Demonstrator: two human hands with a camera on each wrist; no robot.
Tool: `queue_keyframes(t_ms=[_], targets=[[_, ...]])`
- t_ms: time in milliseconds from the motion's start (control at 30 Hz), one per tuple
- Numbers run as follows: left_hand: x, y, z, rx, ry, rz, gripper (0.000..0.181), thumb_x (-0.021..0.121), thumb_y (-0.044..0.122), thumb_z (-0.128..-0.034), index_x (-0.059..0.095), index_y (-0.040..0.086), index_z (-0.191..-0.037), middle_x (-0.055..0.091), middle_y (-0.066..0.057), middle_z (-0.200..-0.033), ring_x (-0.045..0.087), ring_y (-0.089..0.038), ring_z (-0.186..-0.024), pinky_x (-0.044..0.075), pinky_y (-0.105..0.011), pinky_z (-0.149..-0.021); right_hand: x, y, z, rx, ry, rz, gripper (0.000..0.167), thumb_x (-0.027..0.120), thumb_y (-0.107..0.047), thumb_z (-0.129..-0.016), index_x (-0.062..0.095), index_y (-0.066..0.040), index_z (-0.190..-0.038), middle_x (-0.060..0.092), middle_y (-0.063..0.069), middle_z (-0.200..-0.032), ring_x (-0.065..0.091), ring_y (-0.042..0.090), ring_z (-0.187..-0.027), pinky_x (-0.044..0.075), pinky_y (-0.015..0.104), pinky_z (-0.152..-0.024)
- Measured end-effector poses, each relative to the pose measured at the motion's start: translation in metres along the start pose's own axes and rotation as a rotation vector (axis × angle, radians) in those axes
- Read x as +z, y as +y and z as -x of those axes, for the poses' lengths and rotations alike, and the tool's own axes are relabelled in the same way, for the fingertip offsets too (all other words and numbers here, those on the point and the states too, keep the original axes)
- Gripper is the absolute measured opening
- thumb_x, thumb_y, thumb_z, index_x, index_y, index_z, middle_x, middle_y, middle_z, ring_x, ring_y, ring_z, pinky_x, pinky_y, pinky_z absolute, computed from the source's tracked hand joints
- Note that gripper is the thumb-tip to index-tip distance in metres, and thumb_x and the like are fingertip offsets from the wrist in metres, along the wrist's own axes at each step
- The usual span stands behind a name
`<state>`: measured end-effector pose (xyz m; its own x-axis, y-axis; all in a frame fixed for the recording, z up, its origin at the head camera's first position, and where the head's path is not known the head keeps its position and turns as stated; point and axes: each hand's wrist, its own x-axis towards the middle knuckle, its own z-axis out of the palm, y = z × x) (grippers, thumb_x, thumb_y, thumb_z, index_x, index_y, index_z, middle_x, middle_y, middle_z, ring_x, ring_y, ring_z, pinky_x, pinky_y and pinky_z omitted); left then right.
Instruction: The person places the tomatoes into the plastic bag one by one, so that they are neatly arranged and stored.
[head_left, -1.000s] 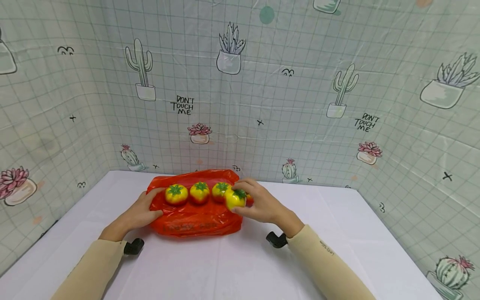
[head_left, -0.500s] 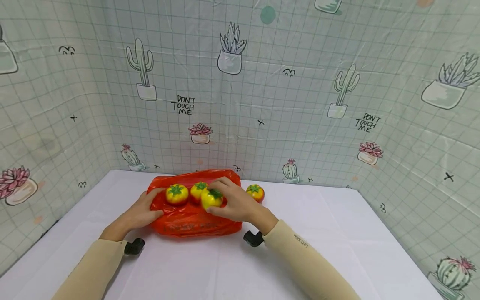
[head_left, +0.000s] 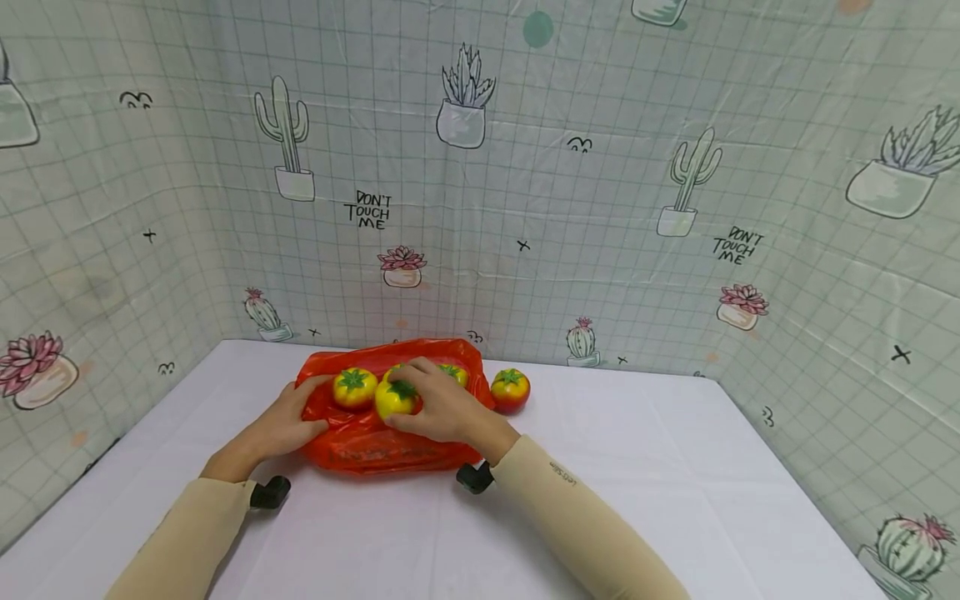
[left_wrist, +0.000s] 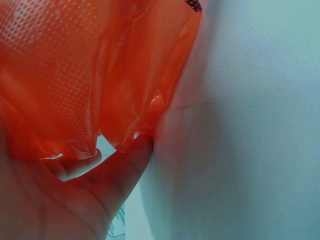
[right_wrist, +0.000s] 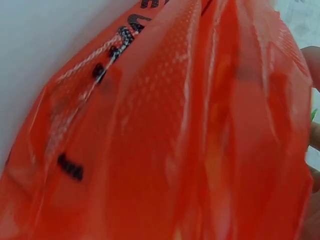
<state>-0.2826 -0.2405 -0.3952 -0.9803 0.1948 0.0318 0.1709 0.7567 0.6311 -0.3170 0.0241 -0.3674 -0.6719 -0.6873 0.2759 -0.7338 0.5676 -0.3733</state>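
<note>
The right hand (head_left: 444,407) curls its fingers and thumb round a glossy yellow, rounded fruit with a green leafy cap (head_left: 395,402), its grip only as wide as the fruit, over the middle of the crumpled red plastic bag (head_left: 390,458). The left hand (head_left: 283,418) touches the bag's left end, thumb and fingers spread well apart.

Near the left hand sits a round yellow-and-red fruit with a green star-shaped cap (head_left: 355,388). Two similar fruits show partly behind the right hand; whether these three are inside the bag or on top cannot be told. A shiny red-and-yellow fruit (head_left: 511,390) stands on the white cloth-covered table (head_left: 600,492), just right of the bag.

The step in hand appears to be positioning the held fruit at the bag. The next move would seem to call for lowering it gently and loosening the fingers, with the left hand steadying the plastic.

The beige right sleeve (head_left: 577,517) carries small lettering resembling "Let's Slim". The bag's dark print is too creased to read. The pale gridded wall sheet (head_left: 600,267) says "DON'T TOUCH ME" twice.
</note>
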Motion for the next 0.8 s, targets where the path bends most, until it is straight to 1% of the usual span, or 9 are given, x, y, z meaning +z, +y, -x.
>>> queue_keyframes(t_ms=[200,433,600,800], targets=[[0.000,0.000,0.000,0.005,0.004,-0.007,0.072,0.064,0.015,-0.0827,0.028,0.006,-0.144,0.033,-0.030,-0.134,0.037,-0.050,-0.121,0.046,-0.060,-0.090,0.007,-0.005,-0.008,-0.002,-0.024,0.004,0.053,0.068,-0.041,-0.085,0.051,-0.021,-0.131,0.047,-0.001,-0.130,0.049,0.013,-0.112,0.046,0.032,-0.097],[-0.001,0.001,0.001,-0.009,-0.003,-0.003,0.073,0.065,0.016,-0.0829,0.027,0.007,-0.145,0.031,-0.031,-0.136,0.037,-0.050,-0.122,0.048,-0.058,-0.089,0.016,-0.007,-0.016,0.005,-0.056,0.048,0.053,0.067,-0.041,-0.085,0.051,-0.023,-0.132,0.046,-0.002,-0.131,0.051,0.013,-0.110,0.046,0.033,-0.097],[0.000,0.001,0.001,-0.014,-0.007,0.003,0.074,0.065,0.016,-0.0830,0.027,0.007,-0.145,0.031,-0.031,-0.136,0.036,-0.050,-0.123,0.048,-0.058,-0.089,0.021,-0.008,-0.020,0.023,-0.066,0.073,0.052,0.068,-0.041,-0.085,0.051,-0.024,-0.131,0.046,-0.002,-0.131,0.049,0.013,-0.112,0.046,0.033,-0.097],[0.000,0.000,0.000,-0.012,0.003,-0.005,0.073,0.064,0.016,-0.0834,0.027,0.007,-0.145,0.032,-0.030,-0.136,0.037,-0.050,-0.123,0.046,-0.059,-0.090,0.026,-0.008,-0.023,0.029,-0.077,0.084,0.050,0.068,-0.041,-0.085,0.052,-0.026,-0.130,0.046,-0.003,-0.132,0.046,0.013,-0.116,0.045,0.033,-0.099]])
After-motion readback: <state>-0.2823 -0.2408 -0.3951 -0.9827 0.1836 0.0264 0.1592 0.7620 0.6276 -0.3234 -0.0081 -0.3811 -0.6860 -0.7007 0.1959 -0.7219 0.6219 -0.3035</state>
